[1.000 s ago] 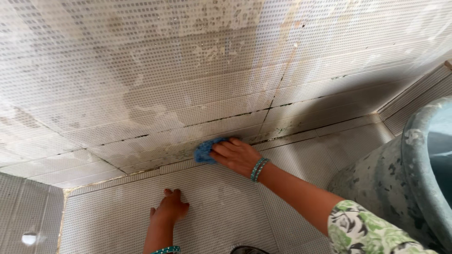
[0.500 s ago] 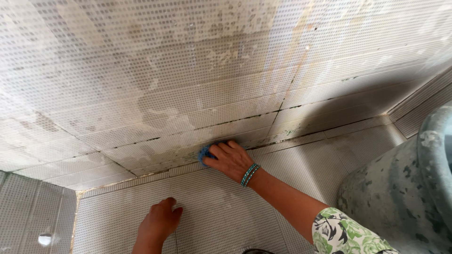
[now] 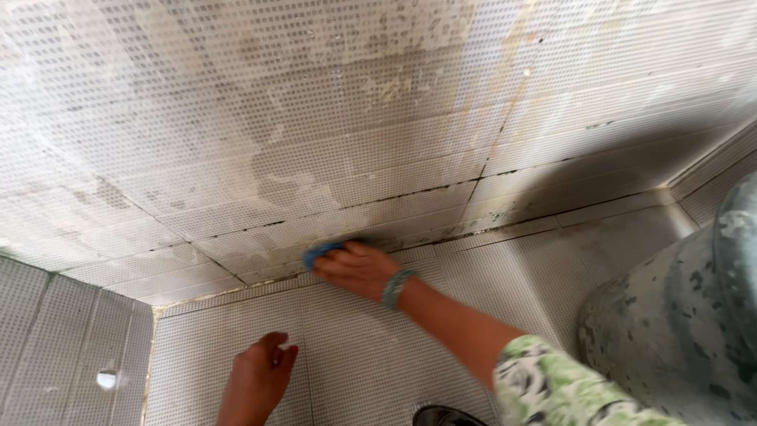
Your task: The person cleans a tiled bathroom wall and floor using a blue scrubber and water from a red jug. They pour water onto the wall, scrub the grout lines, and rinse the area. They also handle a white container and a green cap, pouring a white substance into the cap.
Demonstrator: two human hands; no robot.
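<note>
Right hand (image 3: 356, 269) presses a blue sponge (image 3: 318, 253) against the wall's (image 3: 331, 118) bottom edge; left hand (image 3: 259, 377), apparently open and empty, rests on the floor (image 3: 378, 363).

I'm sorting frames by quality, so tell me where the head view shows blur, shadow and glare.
Head view: motion blur softens the right hand, the blue sponge and the floral sleeve; a broad shadow darkens the lower wall tiles at right, beside the mottled tub; a small bright glint sits on the floor at left; the left hand is fairly sharp.
</note>
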